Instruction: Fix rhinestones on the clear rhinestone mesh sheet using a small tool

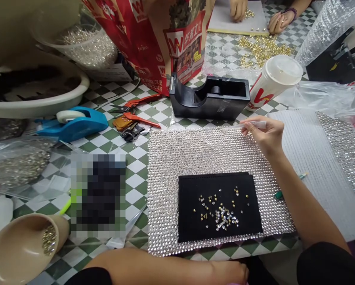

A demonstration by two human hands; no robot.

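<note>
Right hand [268, 134]: fingers pinched a slim pale stick [260, 124] at the far edge of the studded sheet [195, 152], whose rows looked filled. Left hand [229, 272]: half-curled, hold untellable. Loose stones [222, 217]: lay on the black panel [189, 232], apparently unplaced.

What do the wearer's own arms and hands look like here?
Both forearms are bare below plain black sleeves, the left sleeve and right sleeve cut by the frame edge. The left hand and right hand are ungloved; neither wrist shows a watch or bracelet.
</note>
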